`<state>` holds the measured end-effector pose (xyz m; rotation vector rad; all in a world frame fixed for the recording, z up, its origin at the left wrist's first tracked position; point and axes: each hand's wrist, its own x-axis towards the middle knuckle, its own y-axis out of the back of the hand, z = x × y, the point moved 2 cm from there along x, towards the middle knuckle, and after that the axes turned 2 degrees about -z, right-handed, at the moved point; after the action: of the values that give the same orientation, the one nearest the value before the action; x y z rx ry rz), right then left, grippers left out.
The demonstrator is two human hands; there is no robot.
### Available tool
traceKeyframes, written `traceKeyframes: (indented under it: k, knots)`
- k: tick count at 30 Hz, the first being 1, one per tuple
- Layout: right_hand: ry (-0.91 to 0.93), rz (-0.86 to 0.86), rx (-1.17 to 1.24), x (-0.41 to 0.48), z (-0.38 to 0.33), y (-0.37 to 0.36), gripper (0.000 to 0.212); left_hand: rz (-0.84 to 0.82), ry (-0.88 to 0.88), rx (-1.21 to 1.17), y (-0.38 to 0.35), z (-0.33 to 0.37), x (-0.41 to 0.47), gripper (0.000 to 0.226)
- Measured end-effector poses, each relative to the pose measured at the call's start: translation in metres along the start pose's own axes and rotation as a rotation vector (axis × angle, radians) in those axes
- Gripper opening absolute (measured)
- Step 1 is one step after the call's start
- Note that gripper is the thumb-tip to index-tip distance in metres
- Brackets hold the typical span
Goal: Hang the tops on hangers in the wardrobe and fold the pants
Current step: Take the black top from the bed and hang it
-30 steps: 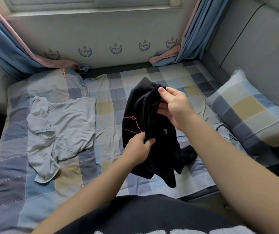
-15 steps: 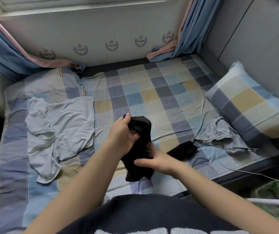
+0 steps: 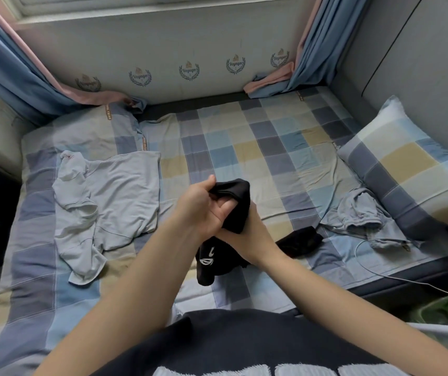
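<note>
- The left hand is gripping the top edge of a black fabric garment with white print, fingers curled round it, at the frame's centre above the checked bed.
- The right hand is touching the garment from below; cloth is covering its fingers, so their state cannot be told.
- A pale grey T-shirt is lying at centre left.

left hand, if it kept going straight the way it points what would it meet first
The left hand meets the black cloth garment already in its grip; past that, probably only the checked bed sheet, though depth is unclear.
</note>
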<state>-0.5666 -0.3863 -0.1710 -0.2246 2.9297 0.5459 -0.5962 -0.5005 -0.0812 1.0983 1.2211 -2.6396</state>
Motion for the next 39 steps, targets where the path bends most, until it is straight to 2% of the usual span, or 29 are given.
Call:
traceKeyframes:
  k: [2, 3, 8, 11, 14, 17, 19, 22, 24, 27, 28, 30, 33, 35, 37, 39]
  knots:
    - [-0.031, 0.156, -0.134, 0.008, -0.004, 0.001, 0.020, -0.019, 0.008, 0.008, -0.003, -0.002, -0.001, 0.042]
    - [-0.076, 0.221, -0.207, 0.010, 0.001, 0.007, 0.014, -0.018, -0.005, 0.010, -0.003, 0.000, -0.001, 0.042]
    - [-0.176, 0.257, -0.354, 0.005, 0.035, 0.053, 0.016, 0.028, -0.076, -0.006, 0.013, 0.025, 0.000, 0.039]
    - [-0.143, 0.295, -0.439, 0.003, 0.043, 0.086, 0.012, 0.090, -0.119, 0.004, 0.022, 0.032, 0.006, 0.036]
    - [-0.057, 0.302, -0.420, 0.006, 0.026, 0.114, 0.015, 0.168, -0.186, 0.021, 0.027, 0.038, 0.015, 0.033]
    - [0.019, 0.302, -0.222, 0.012, -0.015, 0.131, 0.031, 0.214, -0.238, 0.129, 0.030, 0.041, 0.026, 0.027]
    - [0.009, 0.263, -0.051, 0.017, -0.047, 0.135, 0.039, 0.177, -0.268, 0.302, 0.031, 0.039, 0.031, 0.020]
    - [-0.045, 0.223, 0.196, 0.023, -0.086, 0.135, 0.034, 0.066, -0.288, 0.556, 0.024, 0.029, 0.032, 0.016]
    - [-0.062, 0.200, 0.324, 0.025, -0.107, 0.134, 0.028, -0.022, -0.323, 0.701, 0.017, 0.014, 0.030, 0.026]
    - [-0.082, 0.179, 0.516, 0.029, -0.136, 0.136, 0.021, -0.217, -0.333, 0.829, 0.007, -0.019, 0.029, 0.062]
    - [-0.095, 0.174, 0.587, 0.031, -0.145, 0.137, 0.020, -0.290, -0.323, 0.850, 0.004, -0.031, 0.030, 0.067]
    - [-0.125, 0.168, 0.695, 0.036, -0.160, 0.138, 0.021, -0.357, -0.342, 0.948, -0.005, -0.050, 0.034, 0.063]
    - [-0.131, 0.183, 0.808, 0.044, -0.177, 0.141, 0.018, -0.231, -0.475, 1.162, -0.016, -0.062, 0.046, 0.036]
    - [-0.108, 0.221, 0.873, 0.049, -0.181, 0.146, 0.022, -0.091, -0.532, 1.156, -0.017, -0.056, 0.053, 0.009]
    - [-0.086, 0.243, 0.878, 0.054, -0.174, 0.153, 0.027, -0.032, -0.549, 1.048, -0.017, -0.045, 0.054, 0.012]
    - [-0.074, 0.218, 0.773, 0.051, -0.156, 0.156, 0.022, -0.004, -0.541, 0.940, -0.016, -0.034, 0.052, 0.017]
